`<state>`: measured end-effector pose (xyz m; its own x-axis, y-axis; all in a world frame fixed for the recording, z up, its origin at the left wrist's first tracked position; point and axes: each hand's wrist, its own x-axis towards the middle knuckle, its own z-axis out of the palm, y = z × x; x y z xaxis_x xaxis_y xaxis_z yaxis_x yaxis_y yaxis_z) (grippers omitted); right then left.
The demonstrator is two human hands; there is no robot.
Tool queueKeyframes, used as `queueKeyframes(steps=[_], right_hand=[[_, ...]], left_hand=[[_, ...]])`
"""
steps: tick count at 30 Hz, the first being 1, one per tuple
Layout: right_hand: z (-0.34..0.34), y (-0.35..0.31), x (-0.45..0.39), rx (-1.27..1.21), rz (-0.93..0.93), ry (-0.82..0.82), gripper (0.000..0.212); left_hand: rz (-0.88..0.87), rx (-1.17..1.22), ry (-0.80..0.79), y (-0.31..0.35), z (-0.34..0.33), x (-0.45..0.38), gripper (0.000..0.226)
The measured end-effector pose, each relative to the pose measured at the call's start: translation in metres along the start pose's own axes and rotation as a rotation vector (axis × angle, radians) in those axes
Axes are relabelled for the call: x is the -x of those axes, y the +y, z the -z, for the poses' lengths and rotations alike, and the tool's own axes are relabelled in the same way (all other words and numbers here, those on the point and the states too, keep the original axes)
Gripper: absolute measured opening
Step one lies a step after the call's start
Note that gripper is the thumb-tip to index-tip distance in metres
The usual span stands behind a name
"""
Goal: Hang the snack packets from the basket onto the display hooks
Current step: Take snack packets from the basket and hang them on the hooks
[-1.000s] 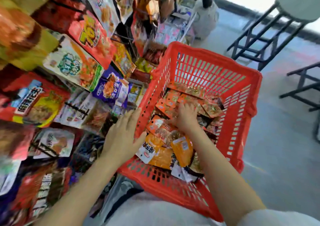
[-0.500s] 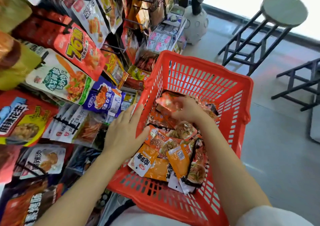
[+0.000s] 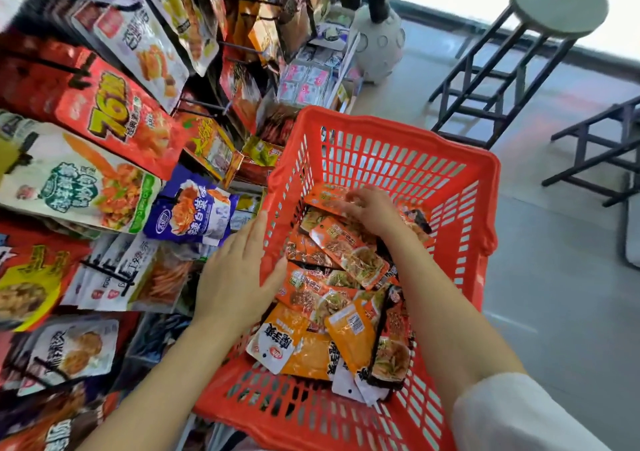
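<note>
Writing: a red hanging pack [image 3: 104, 111] shows "76" in big yellow digits; other print is too blurred to read.
Basket: the red basket [image 3: 450, 180] holds the orange snack packets [image 3: 332, 298] — a loose pile on its bottom.
Display: the rack [image 3: 114, 187] of hung packs fills the left side.
Room: grey floor [image 3: 561, 277], a dark stool [image 3: 540, 35] at the back.
Left hand [image 3: 239, 274]: flat, fingers straight, resting on the basket's left rim.
Right hand [image 3: 374, 208]: inside the basket, on the far packets — whether it grips one, I cannot tell.

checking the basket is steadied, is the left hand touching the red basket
Touching. The head view shows the left hand laid flat against the red basket at its left rim, thumb over the edge.
</note>
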<state>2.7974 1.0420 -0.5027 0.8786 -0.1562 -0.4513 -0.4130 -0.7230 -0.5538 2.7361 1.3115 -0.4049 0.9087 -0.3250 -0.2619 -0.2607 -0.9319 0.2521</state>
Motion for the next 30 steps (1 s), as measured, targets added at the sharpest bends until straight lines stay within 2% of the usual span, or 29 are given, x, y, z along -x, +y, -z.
queueKeyframes(steps=[2,4,6,10,16,23,26,28,30], right_hand=[[-0.007,0.005,-0.008,0.032,-0.038,0.032,0.05],[-0.011,0.007,-0.013,0.084,-0.083,0.036,0.069],[-0.009,0.006,-0.019,0.198,-0.122,-0.035,0.085],[-0.003,0.002,-0.023,0.363,-0.162,-0.174,0.1],[-0.008,-0.002,-0.017,0.295,-0.181,-0.218,0.098],[-0.024,-0.017,0.011,0.127,-0.086,-0.052,0.086],[-0.028,-0.023,0.025,0.12,-0.091,-0.089,0.08],[-0.03,-0.025,0.032,0.06,-0.098,-0.109,0.082],[-0.03,-0.027,0.041,-0.043,-0.105,-0.118,0.094]], left_hand=[[-0.001,-0.003,0.001,-0.002,-0.002,-0.001,0.089],[-0.005,-0.002,0.015,-0.002,-0.003,-0.001,0.087],[0.0,0.001,0.02,-0.001,-0.002,0.0,0.086],[0.001,-0.001,0.022,0.001,0.0,0.0,0.085],[-0.002,0.013,0.022,0.0,-0.001,0.0,0.085],[0.01,0.057,0.025,0.002,0.001,0.001,0.077],[-0.001,0.06,0.033,0.002,0.003,0.002,0.079],[-0.001,0.06,0.025,0.002,0.003,0.002,0.079],[0.005,0.061,0.018,0.003,0.003,0.002,0.078]])
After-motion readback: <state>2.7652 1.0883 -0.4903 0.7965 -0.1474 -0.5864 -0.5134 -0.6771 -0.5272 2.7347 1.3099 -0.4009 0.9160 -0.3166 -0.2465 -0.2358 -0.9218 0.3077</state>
